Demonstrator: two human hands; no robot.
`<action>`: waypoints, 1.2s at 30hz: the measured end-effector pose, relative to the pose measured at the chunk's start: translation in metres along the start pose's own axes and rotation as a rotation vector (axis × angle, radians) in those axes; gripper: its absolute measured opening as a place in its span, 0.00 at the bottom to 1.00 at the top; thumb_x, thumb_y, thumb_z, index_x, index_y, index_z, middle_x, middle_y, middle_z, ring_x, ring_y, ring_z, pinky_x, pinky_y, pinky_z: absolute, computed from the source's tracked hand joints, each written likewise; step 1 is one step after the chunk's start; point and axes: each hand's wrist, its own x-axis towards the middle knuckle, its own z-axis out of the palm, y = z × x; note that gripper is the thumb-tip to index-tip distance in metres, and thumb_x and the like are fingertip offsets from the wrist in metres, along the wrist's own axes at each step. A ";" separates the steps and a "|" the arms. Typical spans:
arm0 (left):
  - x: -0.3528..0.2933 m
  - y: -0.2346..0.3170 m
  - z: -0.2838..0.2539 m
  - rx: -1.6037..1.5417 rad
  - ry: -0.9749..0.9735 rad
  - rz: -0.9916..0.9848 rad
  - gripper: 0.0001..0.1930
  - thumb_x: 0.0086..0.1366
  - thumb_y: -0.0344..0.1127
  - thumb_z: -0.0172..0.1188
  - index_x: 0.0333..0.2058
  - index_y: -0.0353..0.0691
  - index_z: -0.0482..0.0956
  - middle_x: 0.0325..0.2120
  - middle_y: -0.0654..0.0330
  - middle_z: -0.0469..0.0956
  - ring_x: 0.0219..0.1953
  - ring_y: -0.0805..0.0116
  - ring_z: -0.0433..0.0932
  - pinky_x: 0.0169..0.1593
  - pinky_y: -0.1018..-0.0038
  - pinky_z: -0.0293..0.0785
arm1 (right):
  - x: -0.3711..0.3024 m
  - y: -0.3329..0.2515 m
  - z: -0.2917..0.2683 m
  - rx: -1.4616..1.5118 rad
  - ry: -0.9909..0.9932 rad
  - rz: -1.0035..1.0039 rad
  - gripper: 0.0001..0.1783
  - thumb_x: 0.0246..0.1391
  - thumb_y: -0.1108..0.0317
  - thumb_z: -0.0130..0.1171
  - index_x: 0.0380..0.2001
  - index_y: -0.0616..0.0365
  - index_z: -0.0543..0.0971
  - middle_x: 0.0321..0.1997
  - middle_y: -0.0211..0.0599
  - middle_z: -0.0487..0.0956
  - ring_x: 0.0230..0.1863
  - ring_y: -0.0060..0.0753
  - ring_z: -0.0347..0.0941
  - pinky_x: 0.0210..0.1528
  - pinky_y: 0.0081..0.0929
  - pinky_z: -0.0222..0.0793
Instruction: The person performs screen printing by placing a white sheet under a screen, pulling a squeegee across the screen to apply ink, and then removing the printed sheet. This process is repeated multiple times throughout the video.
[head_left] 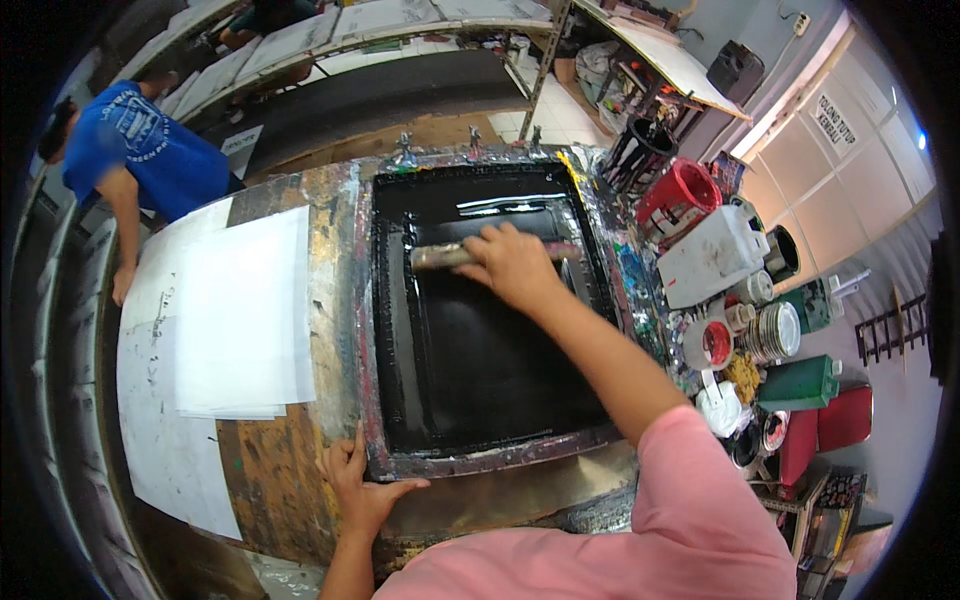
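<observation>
A screen printing frame (500, 464) lies flat on the worktable, its inner area coated with glossy black ink (500, 350). My right hand (512, 265) is closed over the long wooden handle of a squeegee (435, 257), which lies crosswise over the upper part of the screen. The squeegee's lower edge is hidden from view. At the frame's near left corner my left hand (362, 487) rests with fingers stretched and thumb apart, touching the corner and holding nothing. Left of the frame lies a stack of white sheets (245, 310).
Metal clamps (475, 140) stand along the frame's far edge. On the right crowd a red bucket (680, 195), a whitish jerrycan (712, 258), ink tubs (708, 343) and a green container (800, 383). A co-worker in a blue shirt (150, 150) leans at the far left, one hand by the table edge.
</observation>
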 end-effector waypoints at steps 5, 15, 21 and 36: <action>-0.001 -0.003 0.004 -0.199 0.061 0.040 0.71 0.30 0.73 0.84 0.71 0.32 0.74 0.39 0.57 0.77 0.44 0.54 0.70 0.57 0.57 0.65 | 0.089 0.053 -0.029 0.094 -0.272 -0.042 0.31 0.70 0.33 0.55 0.45 0.51 0.85 0.43 0.48 0.87 0.49 0.57 0.84 0.50 0.54 0.78; -0.005 -0.006 0.007 -0.178 0.093 0.126 0.68 0.38 0.69 0.84 0.71 0.28 0.72 0.42 0.50 0.84 0.44 0.50 0.75 0.54 0.57 0.69 | -0.033 -0.014 -0.012 -0.011 0.038 -0.039 0.23 0.65 0.40 0.64 0.45 0.48 0.82 0.41 0.39 0.83 0.44 0.48 0.82 0.41 0.49 0.81; 0.000 0.018 0.004 -0.301 0.176 0.106 0.63 0.45 0.64 0.86 0.71 0.27 0.71 0.49 0.49 0.84 0.48 0.52 0.79 0.58 0.59 0.73 | -0.148 -0.111 -0.098 0.015 -0.103 0.051 0.23 0.65 0.44 0.66 0.44 0.54 0.79 0.40 0.41 0.79 0.42 0.48 0.81 0.36 0.45 0.81; 0.258 0.058 0.033 -0.749 0.012 -0.041 0.23 0.81 0.43 0.60 0.64 0.33 0.74 0.47 0.49 0.84 0.50 0.63 0.81 0.55 0.64 0.77 | 0.005 -0.108 -0.284 -0.132 0.504 -0.079 0.25 0.62 0.47 0.60 0.32 0.61 0.84 0.30 0.47 0.83 0.37 0.52 0.80 0.49 0.49 0.66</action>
